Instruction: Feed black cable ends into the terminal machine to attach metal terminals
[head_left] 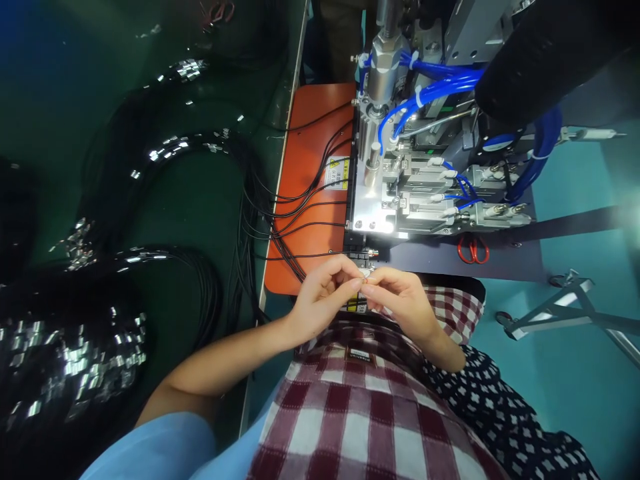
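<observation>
My left hand and my right hand meet fingertip to fingertip in front of the machine's near edge. Both pinch closed around something tiny at their tips, too small and covered to name. Just beyond the fingers, a black cable with a metal end lies in a fixture at the machine's front. Several black cables run from the left across an orange board into the machine. A white and yellow warning label is stuck on the board.
Bundles of black cables with shiny metal ends cover much of the dark green table at left. Red-handled scissors lie on the grey plate right of my hands. Blue air hoses arch over the machine. A metal stand leg stands at right.
</observation>
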A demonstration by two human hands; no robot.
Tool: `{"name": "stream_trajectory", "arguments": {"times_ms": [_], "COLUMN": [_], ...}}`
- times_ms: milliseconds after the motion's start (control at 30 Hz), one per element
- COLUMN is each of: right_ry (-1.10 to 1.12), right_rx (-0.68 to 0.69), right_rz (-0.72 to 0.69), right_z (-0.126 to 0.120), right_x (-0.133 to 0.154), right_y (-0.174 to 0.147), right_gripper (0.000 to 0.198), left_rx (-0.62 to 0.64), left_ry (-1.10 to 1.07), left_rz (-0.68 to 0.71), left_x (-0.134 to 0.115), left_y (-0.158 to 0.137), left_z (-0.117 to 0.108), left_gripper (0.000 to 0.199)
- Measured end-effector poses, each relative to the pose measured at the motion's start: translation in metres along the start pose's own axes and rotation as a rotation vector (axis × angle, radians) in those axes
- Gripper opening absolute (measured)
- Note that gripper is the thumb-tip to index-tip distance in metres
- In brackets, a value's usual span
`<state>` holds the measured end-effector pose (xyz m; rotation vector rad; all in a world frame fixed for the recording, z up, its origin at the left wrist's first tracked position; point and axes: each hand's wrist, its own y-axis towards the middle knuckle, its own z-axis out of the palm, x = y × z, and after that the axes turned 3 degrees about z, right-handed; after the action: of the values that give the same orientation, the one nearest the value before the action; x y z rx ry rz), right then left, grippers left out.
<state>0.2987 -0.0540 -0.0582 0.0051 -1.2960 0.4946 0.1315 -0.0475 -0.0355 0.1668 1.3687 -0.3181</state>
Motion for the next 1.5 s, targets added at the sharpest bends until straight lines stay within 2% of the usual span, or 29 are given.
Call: {"name": "stream_trajectory", "arguments": {"times_ms": [133, 267, 633, 1000, 1200, 1367, 1500], "right_ry": [-0.069, -0.164, -0.202, -0.242, -0.302, -0.279, -0.268], "right_rx": [-0.074, -0.097, -0.109, -0.145, -0.135, -0.208, -0.192], "right_rz": [-0.021, -0.036, -0.078, -0.06, -0.078, -0.109, -0.107], "right_z": [0.006, 0.006, 0.007, 0.007, 0.002, -0.008, -0.007], "right_x": [0.001, 0.004, 0.001, 0.002, 0.004, 0.005, 0.007], "right_y": [-0.003, -0.005, -0.004, -0.005, -0.005, -0.003, 0.0], "right_gripper": [0.019, 0.022, 0.021, 0.02, 0.017, 0.007, 0.011], "left_rx": [0.02, -0.018, -0.089, -0.082, -0.081, -0.048, -0.016], "left_ry": [0.045, 0.082, -0.103, -0.2, -0.293, -0.295, -0.279], "left_rz": [-0.024, -0.011, -0.123, -0.274, -0.25, -0.243, -0.259], "left_x": [0.005, 0.006, 0.01, 0.01, 0.005, 0.004, 0.005], "left_y": [0.0, 0.001, 0.0, 0.004, 0.007, 0.007, 0.007], "left_z": [-0.001, -0.001, 0.001, -0.002, -0.001, -0.002, -0.003], "left_gripper": [0.014, 0.009, 0.01, 0.019, 0.021, 0.019, 0.021]}}
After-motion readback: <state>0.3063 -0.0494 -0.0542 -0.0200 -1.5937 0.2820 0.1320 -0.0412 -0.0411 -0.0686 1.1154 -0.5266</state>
